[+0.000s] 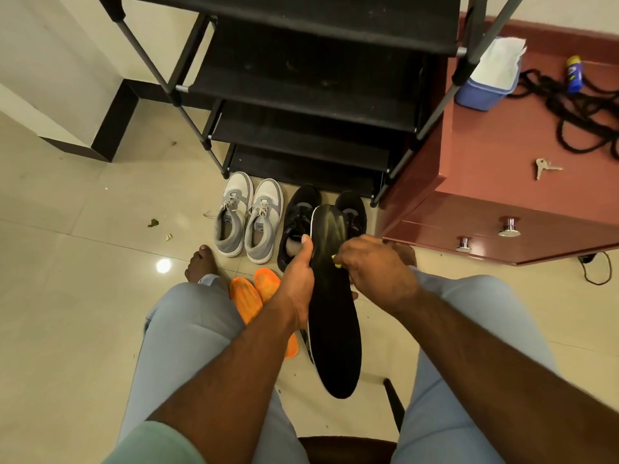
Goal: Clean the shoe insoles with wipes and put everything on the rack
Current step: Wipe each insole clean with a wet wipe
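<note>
Two hands work on one black insole (335, 316), held lengthwise in the air between the seated person's knees, toe end pointing toward the shoe rack (301, 95). The left hand (299, 279) grips its left edge, thumb laid up along the face, probably to keep the flexible piece stiff and turned upward for wiping. The right hand (375, 269) is curled over the right edge with something small and yellow-green pinched at the fingertips; whether that is a wipe cannot be told. A pair of orange insoles (254, 296) lies on the floor just under the left forearm, likely set aside within reach. Beyond them, black sneakers (301, 216) and grey-and-white sneakers (248, 217) stand side by side at the foot of the rack, whose dark shelves carry nothing visible, so the putting-away appears not yet begun. Pale glossy floor tiles (83, 229) show a lamp glare and a few scraps of debris. To the right a reddish-brown dresser (502, 202) bears a blue tub of wipes (489, 82), keys (546, 168), a black cord and a small bottle.
</note>
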Motion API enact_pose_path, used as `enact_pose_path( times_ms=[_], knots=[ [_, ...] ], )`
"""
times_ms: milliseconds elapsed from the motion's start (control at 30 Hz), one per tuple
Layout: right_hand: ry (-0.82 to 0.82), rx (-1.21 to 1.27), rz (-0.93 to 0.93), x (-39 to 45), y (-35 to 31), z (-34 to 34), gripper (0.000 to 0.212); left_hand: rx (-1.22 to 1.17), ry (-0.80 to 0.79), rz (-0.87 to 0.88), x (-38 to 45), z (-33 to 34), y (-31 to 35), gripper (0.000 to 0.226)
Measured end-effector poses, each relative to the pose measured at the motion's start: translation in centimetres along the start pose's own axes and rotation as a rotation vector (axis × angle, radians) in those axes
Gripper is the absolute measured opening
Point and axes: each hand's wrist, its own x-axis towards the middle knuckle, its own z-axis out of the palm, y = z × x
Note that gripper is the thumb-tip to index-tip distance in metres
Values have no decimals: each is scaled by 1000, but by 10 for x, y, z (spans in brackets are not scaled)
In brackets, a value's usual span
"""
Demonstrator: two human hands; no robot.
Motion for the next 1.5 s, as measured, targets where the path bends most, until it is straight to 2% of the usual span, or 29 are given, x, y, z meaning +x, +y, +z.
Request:
enact_pose_path(
  times_ms=[133,200,367,433,600,733,800,867,933,1067,1167,1333,1500],
  knots=[
    [25,-26,176,17,12,-8,26,45,-52,-32,-2,6,-1,79],
    [54,-41,207,18,12,-12,26,31,-75,-47,-3,4,0,82],
    [55,9,-44,-4,-15,-7,25,-4,-30,-24,-2,-3,5,67],
    [68,24,-48,0,-16,-1,25,-36,-36,-14,-2,-1,4,67],
    [254,15,37,15,-9,-3,20,-37,-86,-52,-1,-1,-1,71],
    [121,56,-131,0,-25,3,21,-87,-91,-51,1,-9,3,73],
    [106,58,-149,-1,-26,3,19,-105,-108,-50,1,-9,4,73],
    [167,67,-121,4,-24,-3,26,-100,-129,-54,-1,-7,4,75],
    [228,71,-88,8,-26,-6,19,-111,-165,-51,-1,-7,2,78],
    [320,30,45,15,-31,-6,21,-150,-217,-82,-1,-6,-2,80],
    [319,-3,98,13,-34,-4,20,-155,-213,-72,-3,-4,-1,79],
    [196,-6,21,-4,-38,3,22,-151,-188,-25,1,-4,0,81],
    [293,3,108,14,-26,-6,19,-134,-222,-62,-3,4,-11,84]
  ],
)
